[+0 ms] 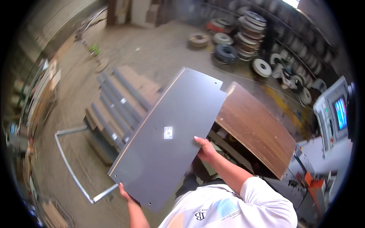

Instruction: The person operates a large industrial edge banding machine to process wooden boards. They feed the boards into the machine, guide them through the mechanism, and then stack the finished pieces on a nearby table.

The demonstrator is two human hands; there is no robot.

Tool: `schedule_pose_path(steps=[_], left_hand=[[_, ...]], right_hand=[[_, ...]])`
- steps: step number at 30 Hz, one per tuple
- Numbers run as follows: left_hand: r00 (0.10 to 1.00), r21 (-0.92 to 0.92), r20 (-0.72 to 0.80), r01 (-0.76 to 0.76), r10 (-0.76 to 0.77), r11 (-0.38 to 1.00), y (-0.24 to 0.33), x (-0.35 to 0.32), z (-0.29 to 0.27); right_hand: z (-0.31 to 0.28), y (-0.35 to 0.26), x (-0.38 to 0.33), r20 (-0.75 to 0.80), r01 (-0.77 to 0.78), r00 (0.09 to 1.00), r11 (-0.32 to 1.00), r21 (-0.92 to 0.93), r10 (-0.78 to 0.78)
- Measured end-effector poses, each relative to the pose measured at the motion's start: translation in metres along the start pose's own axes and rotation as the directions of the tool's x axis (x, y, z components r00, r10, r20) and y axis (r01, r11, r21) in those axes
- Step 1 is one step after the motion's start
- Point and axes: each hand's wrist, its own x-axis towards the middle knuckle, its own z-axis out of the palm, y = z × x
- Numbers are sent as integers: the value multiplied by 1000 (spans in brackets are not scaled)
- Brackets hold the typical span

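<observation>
A large grey board (173, 114) is held up in front of me, tilted across the view. It has a small notch at its far right corner, holes near its corners and a white label (168, 132) near the middle. Its long left edge shows a pale raw strip. My left hand (126, 194) grips the near short edge, thumb on top and fingers hidden beneath. My right hand (206, 149) grips the right long edge the same way, its thumb on the grey face.
Left of the board, grey strips (121, 100) lie on a stack of boards, beside a bent metal tube frame (72, 171). A brown wooden tabletop (254, 127) stands at right, near a machine with a screen (340, 114). Rolls of banding (251, 34) are piled at the back.
</observation>
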Motion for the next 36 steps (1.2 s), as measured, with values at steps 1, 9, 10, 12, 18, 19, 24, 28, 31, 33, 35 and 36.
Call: schedule_pose_path(steps=[1,9,10,12,18,19,24,28,31,33,35,36], left_hand=[[998,50,52,18,-20,999,-9,13,9],[754,509,365,330,-547,795,-103,77,81],[698,574,386,331,-603,749,-115,75,103],[599,702,387,301,-701,645,-132,57,158],[399,874,384,135,-833,467,-214,19,256],[358,881,390,123,-848,457,-231,15,266],[201,927,349,71,-915,369,-319,-14,296],[349,936,351,-155,-869,316,-374,-56,332],[395,823,493,-502,-775,267,-429,-24,344],[317,606,623,-774,-715,185,-451,-21,355],[232,299,665,-954,-710,-31,-463,-18,363],[190,125,672,-982,-716,-143,-466,-15,360]], right_hand=[[-10,-7,-17,-48,57,997,998,23,-55],[-95,-19,-187,-443,474,833,841,262,-331],[-112,-10,-204,-498,535,792,795,285,-354],[-138,12,-239,-576,646,719,679,349,-389],[-175,64,-320,-746,844,520,385,374,-416],[-187,69,-325,-767,874,478,321,365,-427],[-276,80,-348,-852,931,361,193,309,-379],[-329,66,-384,-798,871,433,423,251,-418],[-347,49,-423,-767,503,605,849,161,-212],[-354,49,-441,-784,379,566,925,-29,-257],[-374,58,-461,-820,281,509,951,-129,-262],[-379,59,-472,-837,374,476,923,-86,-271]])
